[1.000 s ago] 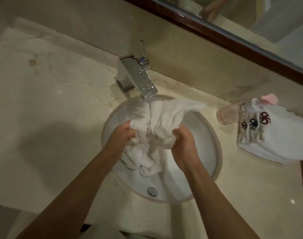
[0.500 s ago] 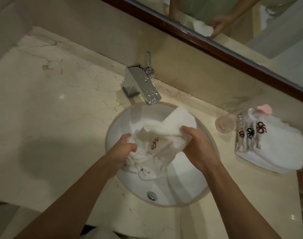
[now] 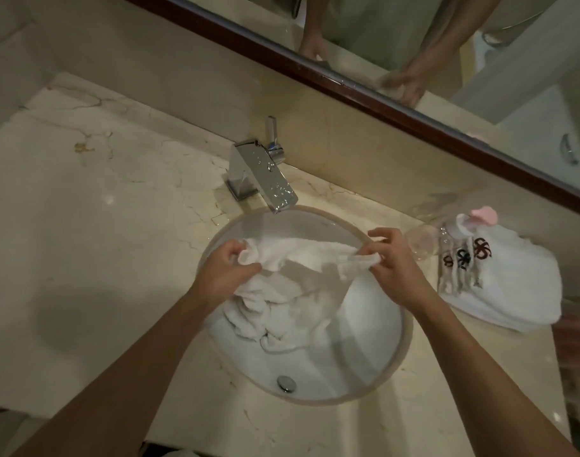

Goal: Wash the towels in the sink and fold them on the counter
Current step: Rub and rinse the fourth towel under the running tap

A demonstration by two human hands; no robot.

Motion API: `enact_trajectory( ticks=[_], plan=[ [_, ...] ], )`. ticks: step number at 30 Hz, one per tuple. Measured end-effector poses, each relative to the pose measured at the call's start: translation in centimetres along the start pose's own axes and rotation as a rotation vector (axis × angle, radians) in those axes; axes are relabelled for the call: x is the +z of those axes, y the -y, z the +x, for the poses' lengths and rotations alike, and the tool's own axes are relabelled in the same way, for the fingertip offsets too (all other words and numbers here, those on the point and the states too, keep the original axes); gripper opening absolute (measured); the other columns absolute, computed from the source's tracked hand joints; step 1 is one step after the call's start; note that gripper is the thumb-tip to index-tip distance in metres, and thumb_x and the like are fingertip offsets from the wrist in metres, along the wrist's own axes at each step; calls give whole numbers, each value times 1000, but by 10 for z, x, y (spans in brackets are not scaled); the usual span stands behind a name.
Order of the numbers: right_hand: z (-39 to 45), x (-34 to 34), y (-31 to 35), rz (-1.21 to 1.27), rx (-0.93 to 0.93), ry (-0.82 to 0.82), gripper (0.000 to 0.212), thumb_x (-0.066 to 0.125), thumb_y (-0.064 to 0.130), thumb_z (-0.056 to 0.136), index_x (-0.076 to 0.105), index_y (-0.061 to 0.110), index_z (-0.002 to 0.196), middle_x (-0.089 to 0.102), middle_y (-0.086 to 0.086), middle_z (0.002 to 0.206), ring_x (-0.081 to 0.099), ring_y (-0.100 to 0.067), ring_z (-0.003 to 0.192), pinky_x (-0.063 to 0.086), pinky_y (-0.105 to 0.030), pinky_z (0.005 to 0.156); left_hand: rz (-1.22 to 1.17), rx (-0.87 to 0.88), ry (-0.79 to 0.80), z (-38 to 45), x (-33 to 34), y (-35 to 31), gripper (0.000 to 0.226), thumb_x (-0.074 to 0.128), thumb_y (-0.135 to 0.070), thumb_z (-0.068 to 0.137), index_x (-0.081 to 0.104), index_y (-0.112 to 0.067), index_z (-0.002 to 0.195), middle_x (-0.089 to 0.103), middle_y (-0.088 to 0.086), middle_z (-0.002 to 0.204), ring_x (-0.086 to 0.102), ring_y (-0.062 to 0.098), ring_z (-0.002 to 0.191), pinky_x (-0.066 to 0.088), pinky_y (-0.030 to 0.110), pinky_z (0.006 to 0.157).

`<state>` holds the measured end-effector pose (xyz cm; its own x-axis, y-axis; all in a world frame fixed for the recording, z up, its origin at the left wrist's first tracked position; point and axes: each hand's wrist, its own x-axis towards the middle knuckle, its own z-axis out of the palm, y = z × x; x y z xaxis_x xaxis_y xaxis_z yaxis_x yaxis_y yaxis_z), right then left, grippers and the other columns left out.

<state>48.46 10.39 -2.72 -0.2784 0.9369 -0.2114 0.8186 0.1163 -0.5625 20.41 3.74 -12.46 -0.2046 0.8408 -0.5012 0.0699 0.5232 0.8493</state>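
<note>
We hold a white towel (image 3: pixel 302 278) over the sink (image 3: pixel 374 364), its top edge stretched between our hands while the rest hangs bunched into the bowl. Our left hand (image 3: pixel 226 272) grips one corner with curled fingers; our right hand (image 3: pixel 391 262) pinches the other. The tap (image 3: pixel 265 176) stands behind, and folded towels (image 3: pixel 513 285) lie on the counter (image 3: pixel 100 242) beside a glass (image 3: pixel 420 240).

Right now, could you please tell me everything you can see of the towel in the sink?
The towel is white terry cloth, and looks wet. Its top edge is stretched level across the sink, pinched near one end by the left hand and near the other by the right hand. The rest hangs down and bunches in crumpled folds against the basin's left side. The faucet stands behind it, apart.
</note>
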Motion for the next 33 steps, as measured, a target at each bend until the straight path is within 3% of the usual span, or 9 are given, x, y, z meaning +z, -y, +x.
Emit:
enact_trajectory(
  ticks=[5, 7, 11, 14, 17, 21, 24, 29, 33],
  plan=[
    [-8, 10, -11, 189, 153, -4, 26, 49, 8, 101, 72, 20, 104, 73, -2, 86, 70, -19, 66, 52, -24, 62, -134, 21, -103, -18, -10, 12, 42, 77, -23, 81, 51, -29, 114, 65, -5, 109, 64, 16, 102, 50, 25, 80],
    [-5, 15, 2, 536, 237, -21, 30, 44, 0, 99, 72, 10, 93, 74, -10, 89, 73, -26, 79, 59, -33, 71, -145, 35, -77, -22, -7, 18, 52, 79, -36, 76, 48, -40, 117, 61, -4, 123, 61, 16, 114, 50, 35, 95],
    [27, 21, 37, 846, 376, -26, 18, 59, 15, 84, 66, -2, 86, 71, -18, 86, 69, -33, 88, 59, -38, 83, 110, 92, -157, -25, 0, 23, 11, 59, -36, 89, 66, -44, 85, 64, -5, 103, 62, 17, 100, 49, 35, 89],
    [61, 29, 56, 648, 458, -25, 49, 54, 48, 91, 62, 1, 81, 71, -21, 82, 71, -33, 81, 60, -41, 80, 157, 19, -236, -23, 6, 21, 12, 63, -46, 86, 62, -37, 95, 62, -3, 106, 62, 22, 97, 50, 40, 90],
    [98, 30, 82, 307, 355, -77, 77, 54, 79, 71, 63, 2, 73, 71, -16, 76, 70, -33, 78, 59, -45, 80, 141, -100, -242, -16, 13, 25, 58, 75, -41, 76, 52, -14, 122, 60, 7, 117, 60, 28, 106, 51, 46, 94],
    [153, 24, 122, 89, 262, -43, 75, 54, 80, 77, 66, 6, 78, 70, -8, 80, 70, -30, 78, 58, -47, 82, -5, -371, -1, -16, 16, 23, 31, 74, -39, 63, 67, -11, 74, 68, 19, 88, 68, 36, 86, 59, 59, 74],
    [184, 25, 143, 21, 200, 48, 75, 50, 79, 84, 69, 7, 90, 73, -6, 84, 72, -26, 80, 58, -47, 85, 8, -318, -16, -14, 15, 31, 15, 66, -32, 62, 68, -18, 65, 67, 11, 77, 68, 34, 83, 59, 54, 76],
    [213, 31, 158, 12, 165, 82, 56, 49, 66, 93, 62, 12, 89, 72, -7, 89, 72, -25, 81, 59, -45, 86, 110, -83, -73, -21, 13, 37, 14, 66, -13, 82, 55, -20, 79, 58, -6, 72, 54, 10, 65, 44, 25, 61],
    [219, 37, 158, 17, 151, 35, 45, 46, 52, 102, 54, 13, 80, 65, -7, 81, 69, -25, 78, 59, -46, 85, -257, -200, 4, -22, 15, 34, 48, 67, -35, 69, 62, -15, 113, 71, 2, 96, 69, 22, 89, 56, 40, 78]
  ],
)
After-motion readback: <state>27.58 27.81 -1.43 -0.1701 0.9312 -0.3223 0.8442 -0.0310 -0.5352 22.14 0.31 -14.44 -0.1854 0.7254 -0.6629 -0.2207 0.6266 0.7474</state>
